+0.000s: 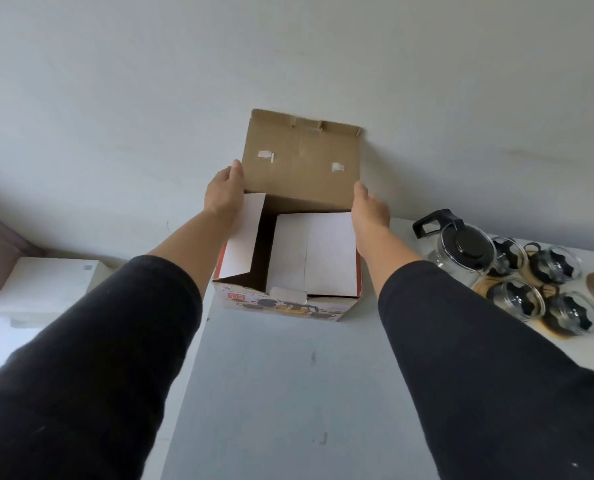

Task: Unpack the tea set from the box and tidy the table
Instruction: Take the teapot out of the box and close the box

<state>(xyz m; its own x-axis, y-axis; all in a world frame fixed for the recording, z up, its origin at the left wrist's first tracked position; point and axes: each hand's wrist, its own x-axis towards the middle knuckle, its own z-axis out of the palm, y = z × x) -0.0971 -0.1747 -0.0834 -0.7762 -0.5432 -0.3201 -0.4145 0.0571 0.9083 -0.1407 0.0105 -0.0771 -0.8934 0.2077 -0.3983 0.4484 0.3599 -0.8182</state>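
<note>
Box [285, 299] lid [302, 164] (upright) between left hand [224, 194] and right hand [370, 209], fingers hidden, grip unclear

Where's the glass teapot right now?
In the head view the glass teapot stands on the table's right side, right of the open box, with the glass cups clustered just beyond it.

One box [288, 265], one teapot [461, 247], perhaps five glass cups [517, 299].

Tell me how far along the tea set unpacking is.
Done: the glass teapot and four glass cups stand on the table, right of the box. In hand: left hand and right hand hold the raised lid flap by its edges. Left: white inserts remain inside; box not cleared away.
</note>
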